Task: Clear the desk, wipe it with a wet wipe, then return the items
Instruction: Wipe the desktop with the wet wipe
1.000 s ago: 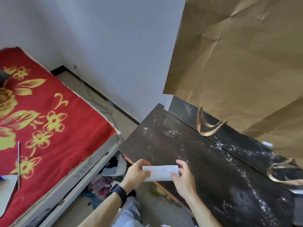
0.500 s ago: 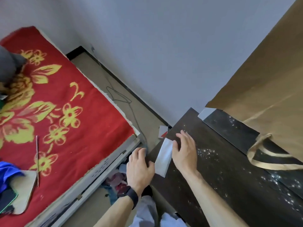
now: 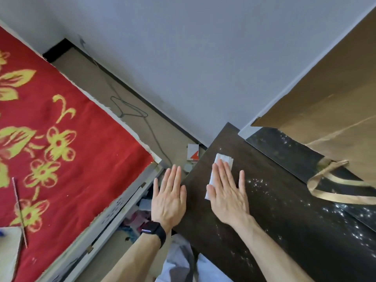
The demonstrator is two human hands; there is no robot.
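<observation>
Now, with the right hand (image 3: 228, 192) pressing the folded wet wipe (image 3: 220, 165) flat under spread fingers at the bench (image 3: 284, 210) corner, and the left hand (image 3: 168, 195) open and empty, steady overlapping strokes should lift the white specks.

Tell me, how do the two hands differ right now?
The right hand lies flat on the dark desk, pressing the white wipe; the left hand covers nothing and sits at the desk's edge, mostly off it. The left wrist wears a black watch; the right wrist is bare. Both are open, palms down.
</observation>
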